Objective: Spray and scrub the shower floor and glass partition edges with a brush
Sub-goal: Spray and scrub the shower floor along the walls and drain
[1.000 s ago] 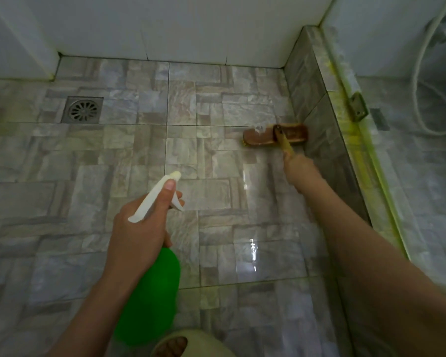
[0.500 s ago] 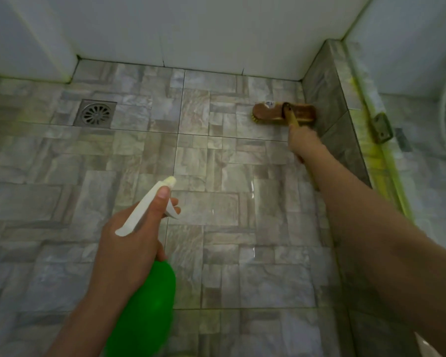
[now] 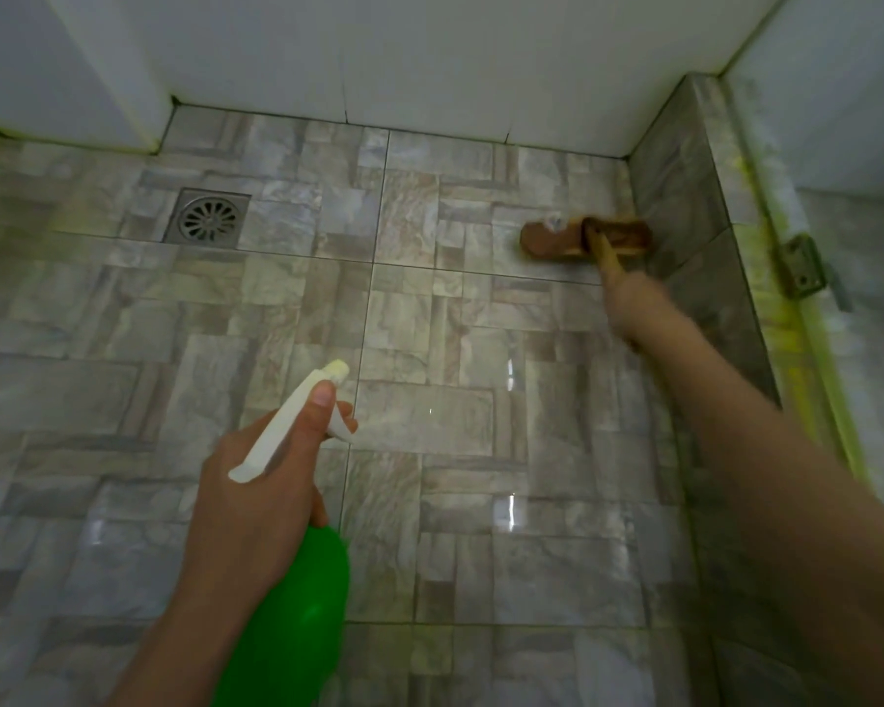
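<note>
Wooden brush lies crosswise by curb; right hand fingers grip its handle (left hand grips spray bottle).

- left hand: bare, thumbnail short and plain
- left forearm: bare to frame edge
- right hand: bare, motion-blurred
- right forearm: bare to frame edge
</note>
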